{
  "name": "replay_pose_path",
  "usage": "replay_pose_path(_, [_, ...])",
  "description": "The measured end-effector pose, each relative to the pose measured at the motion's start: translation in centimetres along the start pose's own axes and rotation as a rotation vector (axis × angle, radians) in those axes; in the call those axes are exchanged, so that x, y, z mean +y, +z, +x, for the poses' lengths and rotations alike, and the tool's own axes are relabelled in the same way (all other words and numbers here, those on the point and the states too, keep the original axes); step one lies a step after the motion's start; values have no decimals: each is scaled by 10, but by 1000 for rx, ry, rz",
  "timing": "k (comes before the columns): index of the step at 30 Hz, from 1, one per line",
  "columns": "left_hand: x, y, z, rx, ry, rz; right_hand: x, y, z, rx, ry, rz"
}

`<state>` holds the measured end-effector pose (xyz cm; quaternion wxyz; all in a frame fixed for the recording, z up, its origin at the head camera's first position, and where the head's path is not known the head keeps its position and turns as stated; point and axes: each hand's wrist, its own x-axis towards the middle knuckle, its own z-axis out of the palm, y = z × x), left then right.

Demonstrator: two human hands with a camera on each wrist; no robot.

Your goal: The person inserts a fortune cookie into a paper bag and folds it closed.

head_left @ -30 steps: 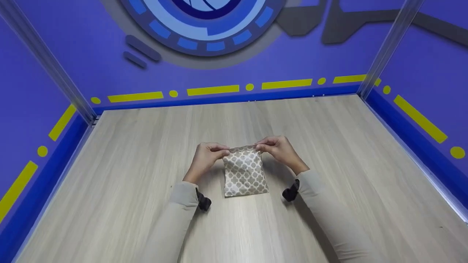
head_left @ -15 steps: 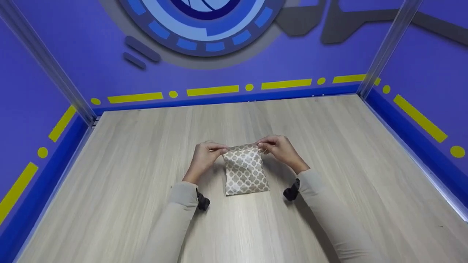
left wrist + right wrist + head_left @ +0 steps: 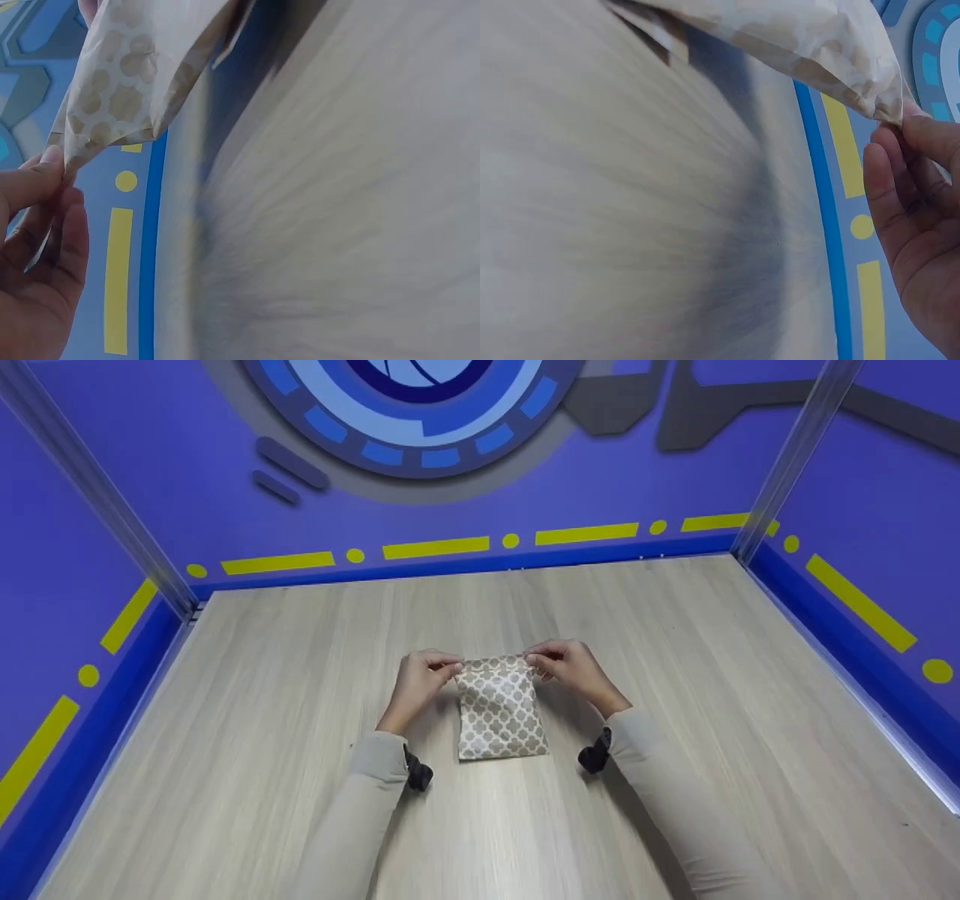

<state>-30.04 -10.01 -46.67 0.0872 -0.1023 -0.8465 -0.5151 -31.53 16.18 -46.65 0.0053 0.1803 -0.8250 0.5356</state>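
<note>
A small paper bag point(image 3: 502, 712) with a tan and white quatrefoil pattern stands out in the middle of the head view, its far edge raised off the table. My left hand point(image 3: 420, 686) pinches the far left corner between thumb and fingertips. At the far right corner my right hand point(image 3: 577, 671) pinches the same edge. In the left wrist view the bag point(image 3: 124, 82) tapers to the pinched corner at the left hand point(image 3: 45, 247). The right wrist view has the bag's underside point(image 3: 817, 52) sloping down to the right hand point(image 3: 922, 202).
The bag is over a pale wood-grain table point(image 3: 300, 697). Blue-purple panels with yellow markings point(image 3: 435, 547) border the table at the back and both sides. Metal posts point(image 3: 795, 457) rise at the back corners. A black wrist device point(image 3: 596, 751) sits below each hand.
Both hands keep hold of the bag's far corners. A band along its far edge has come into fuller view, and the near edge has shifted slightly away from me.
</note>
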Motion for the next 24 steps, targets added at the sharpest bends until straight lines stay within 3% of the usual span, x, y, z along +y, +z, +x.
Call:
replay_pose_path(5, [-1,1,0,-29,-109,-16,-1,5,0,11,89,56])
replay_pose_path(8, [-1,1,0,-26,-144,-24,-1,7,1,29,123,62])
replay_pose_path(18, [-6,0,-1,-50,-132,55,4,9,0,-6,211,21])
replay_pose_path(24, [-9,-2,-1,-127,-138,123,2,3,-2,-54,210,-12])
